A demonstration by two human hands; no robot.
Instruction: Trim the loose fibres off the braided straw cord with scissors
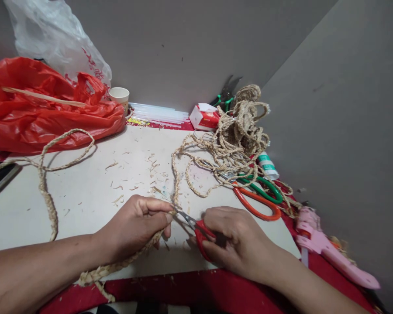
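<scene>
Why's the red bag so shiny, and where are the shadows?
In the head view, the crumpled red bag has pale glints, probably lamplight bouncing off smooth plastic; also in the head view, soft, faint shadows fall on the white board between the left hand and the right hand.

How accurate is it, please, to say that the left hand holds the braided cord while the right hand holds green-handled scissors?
Not quite: the head view shows red-handled scissors in the right hand. The left hand does hold the braided cord.
</scene>
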